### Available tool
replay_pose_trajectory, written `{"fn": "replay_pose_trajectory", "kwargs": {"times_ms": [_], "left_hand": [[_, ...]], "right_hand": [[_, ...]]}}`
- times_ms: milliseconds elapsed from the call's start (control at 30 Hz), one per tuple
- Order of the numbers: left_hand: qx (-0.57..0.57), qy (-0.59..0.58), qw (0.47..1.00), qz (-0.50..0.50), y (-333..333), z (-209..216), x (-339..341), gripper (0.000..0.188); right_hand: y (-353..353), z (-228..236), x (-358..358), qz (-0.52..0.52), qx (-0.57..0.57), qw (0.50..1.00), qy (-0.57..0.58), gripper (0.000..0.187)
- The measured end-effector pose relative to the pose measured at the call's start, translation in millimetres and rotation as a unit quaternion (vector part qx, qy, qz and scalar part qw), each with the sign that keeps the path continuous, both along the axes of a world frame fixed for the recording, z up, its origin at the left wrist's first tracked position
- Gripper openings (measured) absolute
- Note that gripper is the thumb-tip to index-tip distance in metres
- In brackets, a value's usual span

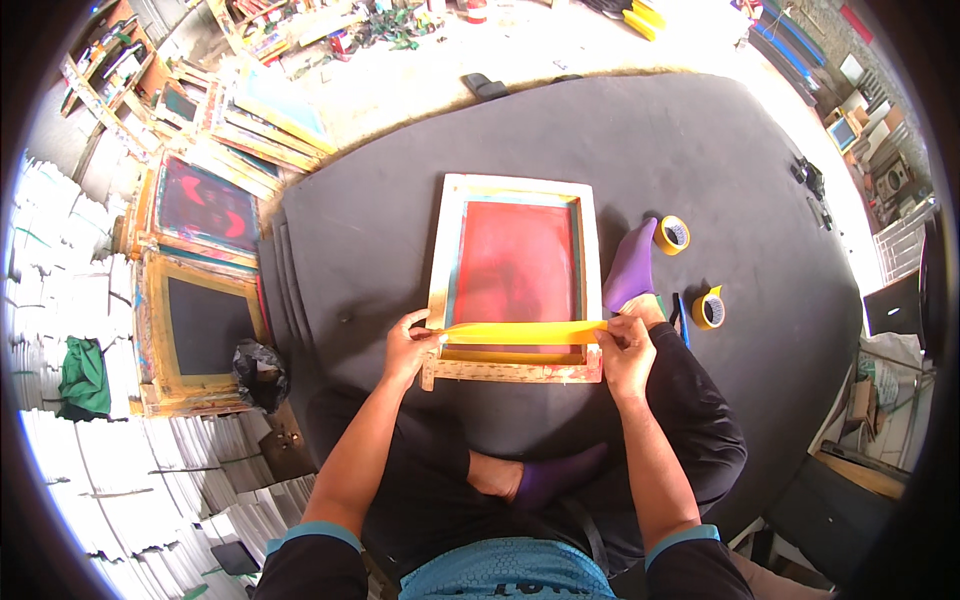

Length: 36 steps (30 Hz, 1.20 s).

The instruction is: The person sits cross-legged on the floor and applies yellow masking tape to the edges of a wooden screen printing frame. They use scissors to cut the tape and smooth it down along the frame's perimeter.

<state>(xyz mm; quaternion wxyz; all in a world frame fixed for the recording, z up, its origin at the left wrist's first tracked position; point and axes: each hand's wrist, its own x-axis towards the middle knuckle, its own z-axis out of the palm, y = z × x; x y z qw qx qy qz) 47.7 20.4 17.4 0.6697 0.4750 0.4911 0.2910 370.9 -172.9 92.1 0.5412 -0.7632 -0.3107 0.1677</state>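
A wooden screen-printing frame (441, 262) with red mesh (515, 240) lies on the dark mat before my crossed legs. Across its near part stretches a strip of yellow tape (520, 333), held taut between both hands. My left hand (408, 345) pinches the strip's left end by the frame's left side. At the right side, my right hand (626, 352) pinches the other end. Whether the strip touches the mesh or hangs just above it, I cannot tell. Right of the frame lie two rolls of yellow tape, one farther roll (672, 235) and one nearer roll (709, 309).
Around me spreads a dark padded mat (400, 200). A slim blue-and-black tool (682, 318) lies near my right knee. Several printing frames (205, 325) lean at the left, beside a black plastic bag (262, 375) and white stacks (110, 480). Small black items (812, 185) sit on the far right.
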Motion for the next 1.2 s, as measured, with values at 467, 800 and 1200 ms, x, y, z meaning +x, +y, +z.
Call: {"fn": "replay_pose_trajectory", "kwargs": {"times_ms": [467, 800, 1200], "left_hand": [[0.45, -0.022, 0.891, -0.056, -32.0, 130.1, 22.1, 0.033], [0.587, 0.065, 0.732, -0.339, -53.0, 301.2, 72.7, 0.041], [0.503, 0.228, 0.693, -0.464, -56.8, 339.8, 99.9, 0.052]], "right_hand": [[-72.5, -3.0, -18.8, -0.093, -0.007, 0.987, 0.128, 0.033], [3.1, 176.6, -54.8, 0.276, 0.081, 0.957, -0.017, 0.029], [4.8, 181.1, -64.1, 0.297, 0.106, 0.92, 0.232, 0.019]]}}
